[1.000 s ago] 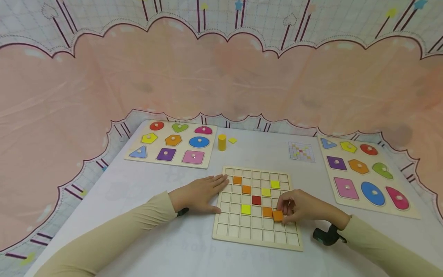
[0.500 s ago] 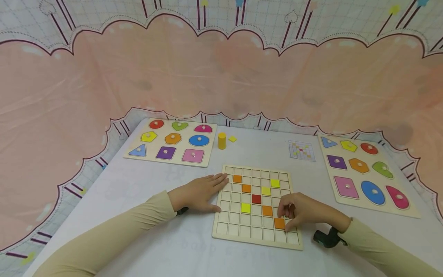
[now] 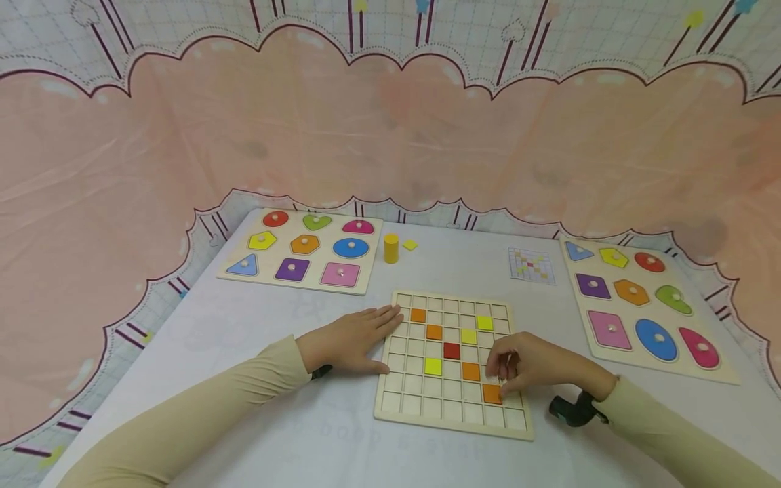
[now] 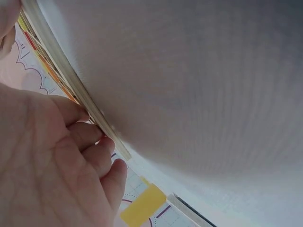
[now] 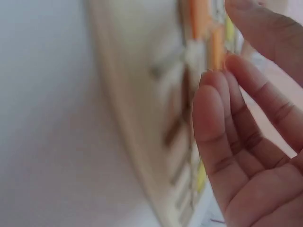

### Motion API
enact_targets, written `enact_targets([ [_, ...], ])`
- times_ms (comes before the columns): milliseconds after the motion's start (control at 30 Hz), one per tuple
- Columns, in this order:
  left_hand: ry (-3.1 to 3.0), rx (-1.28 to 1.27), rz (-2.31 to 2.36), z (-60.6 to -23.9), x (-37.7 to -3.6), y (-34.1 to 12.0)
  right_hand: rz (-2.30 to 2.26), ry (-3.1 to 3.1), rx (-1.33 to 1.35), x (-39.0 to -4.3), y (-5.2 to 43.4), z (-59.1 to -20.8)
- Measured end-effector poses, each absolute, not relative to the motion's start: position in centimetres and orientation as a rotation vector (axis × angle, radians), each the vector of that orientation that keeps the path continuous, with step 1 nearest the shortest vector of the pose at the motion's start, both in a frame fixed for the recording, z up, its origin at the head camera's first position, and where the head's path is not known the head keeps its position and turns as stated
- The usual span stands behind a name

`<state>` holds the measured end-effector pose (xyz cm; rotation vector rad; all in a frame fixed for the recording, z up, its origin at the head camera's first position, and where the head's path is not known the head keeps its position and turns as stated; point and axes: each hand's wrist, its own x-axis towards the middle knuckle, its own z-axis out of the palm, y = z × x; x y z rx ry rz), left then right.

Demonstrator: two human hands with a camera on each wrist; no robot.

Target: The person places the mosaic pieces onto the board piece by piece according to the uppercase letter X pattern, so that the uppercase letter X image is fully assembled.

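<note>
A wooden grid board (image 3: 451, 413) lies in the middle of the table with several coloured square tiles in its cells. An orange tile (image 3: 491, 393) sits in a cell near the board's front right. My right hand (image 3: 527, 369) hovers just right of it with relaxed fingers and holds nothing; the thumb tip is at the tile's edge. In the right wrist view the right hand's fingers (image 5: 236, 142) hang loose beside the board (image 5: 142, 118). My left hand (image 3: 354, 339) lies flat on the table against the board's left edge, seen close in the left wrist view (image 4: 57, 161).
A shape puzzle board (image 3: 302, 251) lies at the back left and another (image 3: 641, 305) at the right. A yellow cylinder (image 3: 391, 249) and a loose yellow tile (image 3: 410, 245) stand behind the grid. A small pattern card (image 3: 531, 266) lies at the back right.
My right hand has set the orange tile down into its cell near the board's front right and let go of it. The left hand has stayed put.
</note>
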<state>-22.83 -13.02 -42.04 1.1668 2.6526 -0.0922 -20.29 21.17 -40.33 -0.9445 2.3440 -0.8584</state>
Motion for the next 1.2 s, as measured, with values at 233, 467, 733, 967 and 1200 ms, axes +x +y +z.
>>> enact_targets([
  [233, 2.653, 1.156, -0.102, -42.2, -22.9, -13.1, -0.982, 2.409, -0.977, -24.6, 20.3, -38.4],
  [467, 2.653, 1.14, -0.103, -42.0, -22.9, -13.4, -1.141, 2.515, -0.903, -31.2, 17.4, -36.4],
  [733, 2.653, 1.151, -0.118, -42.0, -22.9, -13.2, -1.154, 2.595, -0.832, -37.0, 13.3, -36.0],
  [967, 2.643, 1.145, -0.11, -42.1, -22.9, -13.0, -1.14, 2.669, -0.793, -40.1, 11.0, -37.7],
  [1200, 2.638, 1.13, -0.112, -42.2, -22.8, -13.0, -1.124, 2.689, -0.738, -41.2, 9.4, -38.8],
])
